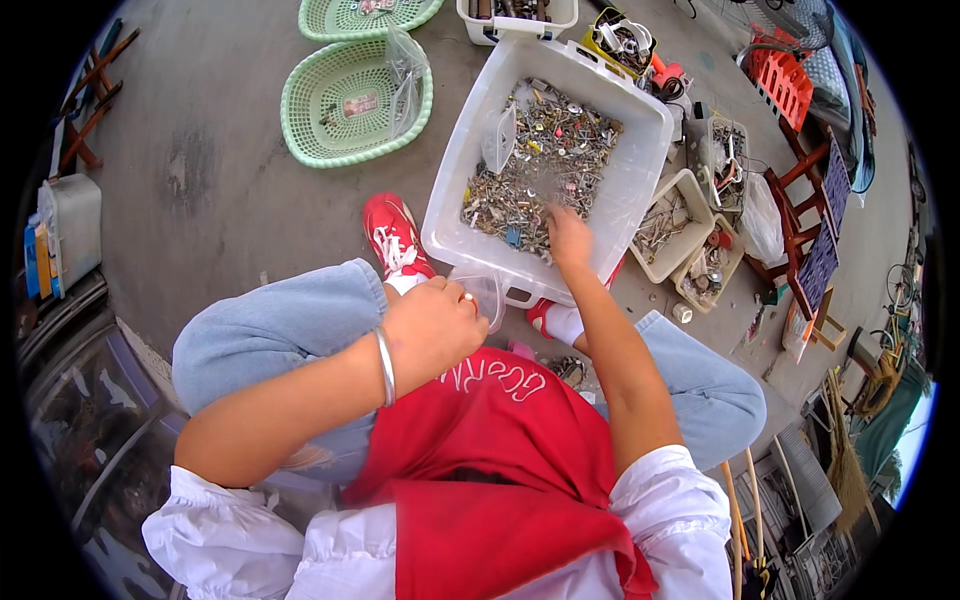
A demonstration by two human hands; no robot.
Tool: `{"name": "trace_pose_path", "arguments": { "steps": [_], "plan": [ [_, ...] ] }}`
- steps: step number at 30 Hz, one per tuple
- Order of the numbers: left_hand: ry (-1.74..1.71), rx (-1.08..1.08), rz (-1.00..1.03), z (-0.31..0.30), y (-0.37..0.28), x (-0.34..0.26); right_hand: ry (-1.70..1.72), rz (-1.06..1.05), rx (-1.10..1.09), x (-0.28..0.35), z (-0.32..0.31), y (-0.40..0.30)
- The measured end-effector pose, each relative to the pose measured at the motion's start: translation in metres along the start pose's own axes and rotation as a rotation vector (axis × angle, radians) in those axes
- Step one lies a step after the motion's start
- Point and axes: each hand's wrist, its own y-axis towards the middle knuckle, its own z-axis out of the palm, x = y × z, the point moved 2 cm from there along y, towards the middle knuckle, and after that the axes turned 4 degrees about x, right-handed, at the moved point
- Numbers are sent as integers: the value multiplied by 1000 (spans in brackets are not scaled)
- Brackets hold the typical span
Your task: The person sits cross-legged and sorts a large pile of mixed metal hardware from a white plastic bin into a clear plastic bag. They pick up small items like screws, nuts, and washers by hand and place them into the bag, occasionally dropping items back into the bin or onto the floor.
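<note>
A large translucent plastic bin [459, 157] stands before me, with a heap of mixed screws and small hardware [562, 150] over its floor. My right hand [570, 236] reaches into the bin at the near edge of the heap; its fingertips are among the pieces, and whether they pinch one cannot be told. My left hand [439, 322] is curled over my lap, outside the bin's near left corner, at a small clear plastic container [491, 296]. Its fingers hide their grip on it. A clear plastic piece [499, 139] lies on the heap's left part.
Two green plastic baskets [296, 112] stand at the upper left, the nearer with a clear bag [407, 82]. Smaller tubs of hardware [667, 262] stand right of the bin. Another white bin [517, 28] and a yellow container [600, 45] are behind it. My red shoe [394, 232] is beside the bin.
</note>
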Motion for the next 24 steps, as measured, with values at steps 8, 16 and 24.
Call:
{"name": "trace_pose_path", "arguments": {
  "steps": [8, 16, 24],
  "plan": [
    [-74, -6, 7, 4, 2, -4, 122, -158, 3, 44, -8, 26],
    [-108, 37, 21, 8, 5, -9, -66, -176, 45, 79, 33, 57],
    [-117, 49, 14, 9, 5, -9, -18, -168, 41, 82, 31, 52]
  ]
}}
